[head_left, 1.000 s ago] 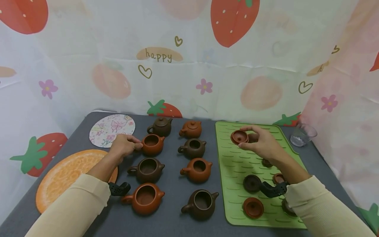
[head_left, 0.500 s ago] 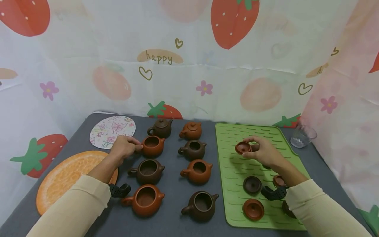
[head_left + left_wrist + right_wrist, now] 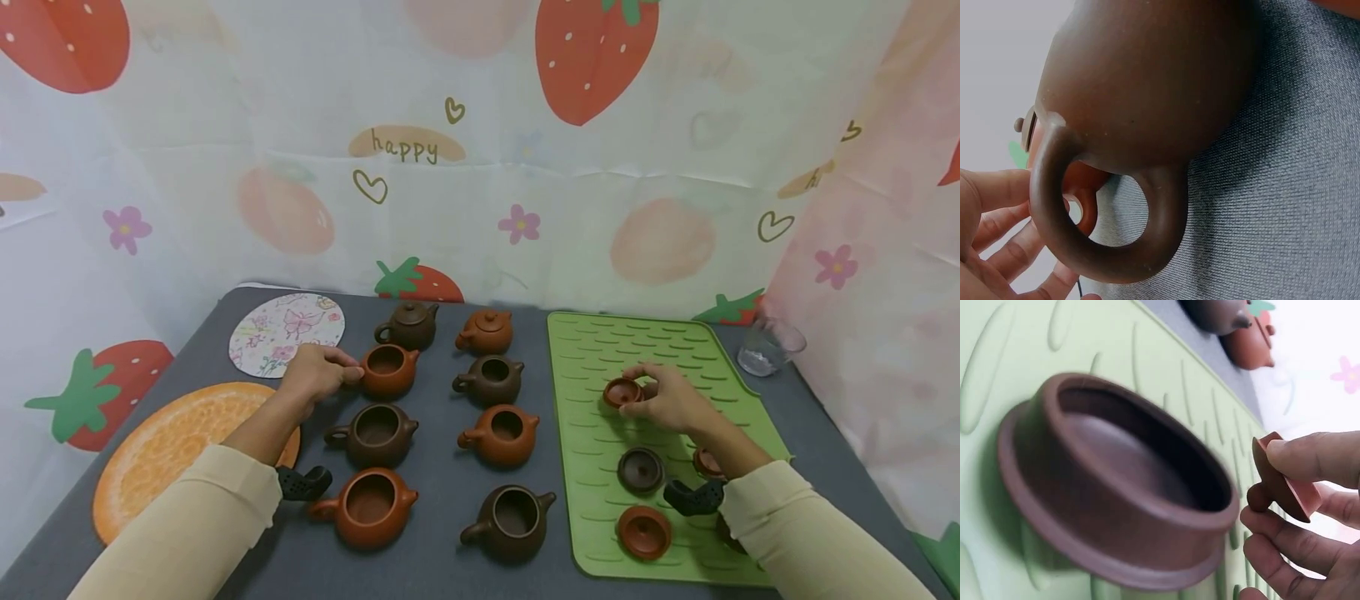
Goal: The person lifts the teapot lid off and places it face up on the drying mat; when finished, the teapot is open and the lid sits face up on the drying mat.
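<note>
My left hand (image 3: 313,377) pinches the handle of an orange-red teapot (image 3: 392,385), which stands without a lid in the left column. In the left wrist view a dark brown teapot (image 3: 1147,75) fills the foreground, and the fingers sit beyond its handle. Over the green mat (image 3: 592,358), my right hand (image 3: 670,402) holds a small reddish-brown teapot lid (image 3: 622,392) by its rim, hollow side up. The right wrist view shows this lid (image 3: 1282,481) tilted on edge between thumb and fingers, knob toward the lower left. A dark lid (image 3: 1129,487) lies upside down close by.
Several teapots stand in two columns; the back pair, dark (image 3: 408,327) and orange (image 3: 486,333), wear lids. More lids, including a red one (image 3: 645,532), lie on the mat. An orange round mat (image 3: 161,450), a floral disc (image 3: 281,329) and a clear glass (image 3: 765,350) lie around.
My right hand has moved nearer and lower over the mat with the lid, slightly to the right. The left hand stays at the orange-red teapot's handle.
</note>
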`<state>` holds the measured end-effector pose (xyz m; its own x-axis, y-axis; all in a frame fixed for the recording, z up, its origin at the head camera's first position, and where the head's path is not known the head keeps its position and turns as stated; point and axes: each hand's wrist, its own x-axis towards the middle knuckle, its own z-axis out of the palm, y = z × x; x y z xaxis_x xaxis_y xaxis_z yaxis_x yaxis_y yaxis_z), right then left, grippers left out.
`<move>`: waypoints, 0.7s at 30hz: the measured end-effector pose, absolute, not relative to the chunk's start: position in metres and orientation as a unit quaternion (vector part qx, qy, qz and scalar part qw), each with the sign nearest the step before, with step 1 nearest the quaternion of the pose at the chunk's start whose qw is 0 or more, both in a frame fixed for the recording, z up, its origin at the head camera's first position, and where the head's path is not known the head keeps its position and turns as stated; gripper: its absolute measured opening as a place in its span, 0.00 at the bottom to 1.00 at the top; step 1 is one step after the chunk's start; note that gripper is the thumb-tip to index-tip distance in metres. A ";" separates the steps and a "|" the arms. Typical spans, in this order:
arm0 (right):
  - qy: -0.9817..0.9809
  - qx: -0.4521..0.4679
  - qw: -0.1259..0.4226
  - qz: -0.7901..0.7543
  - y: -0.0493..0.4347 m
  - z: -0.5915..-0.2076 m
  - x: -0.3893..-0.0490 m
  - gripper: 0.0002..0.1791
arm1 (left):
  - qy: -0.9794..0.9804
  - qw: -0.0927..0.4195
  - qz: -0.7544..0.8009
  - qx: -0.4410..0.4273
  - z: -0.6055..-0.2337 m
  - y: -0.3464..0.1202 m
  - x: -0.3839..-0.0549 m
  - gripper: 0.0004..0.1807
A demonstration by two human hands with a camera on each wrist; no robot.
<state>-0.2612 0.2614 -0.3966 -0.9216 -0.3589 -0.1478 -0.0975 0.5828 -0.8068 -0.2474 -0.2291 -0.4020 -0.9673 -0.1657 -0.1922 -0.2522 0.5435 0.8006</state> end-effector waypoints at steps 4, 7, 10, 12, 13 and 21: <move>0.885 -0.135 0.148 -0.421 0.262 -0.400 -0.261 0.30 | 0.877 0.047 0.463 -0.119 -0.402 -0.229 -0.248 0.08; 0.892 -0.133 0.147 -0.407 0.262 -0.401 -0.260 0.29 | 0.877 0.046 0.463 -0.120 -0.402 -0.229 -0.248 0.08; 0.899 -0.132 0.146 -0.390 0.260 -0.403 -0.260 0.29 | 0.877 0.044 0.462 -0.122 -0.402 -0.229 -0.248 0.08; 0.906 -0.132 0.144 -0.375 0.259 -0.404 -0.260 0.28 | 0.878 0.044 0.461 -0.122 -0.402 -0.229 -0.248 0.08; 0.910 -0.133 0.142 -0.367 0.259 -0.404 -0.260 0.28 | 0.878 0.044 0.461 -0.122 -0.402 -0.229 -0.247 0.08; 0.920 -0.128 0.144 -0.341 0.257 -0.405 -0.260 0.29 | 0.879 0.043 0.459 -0.119 -0.402 -0.229 -0.247 0.08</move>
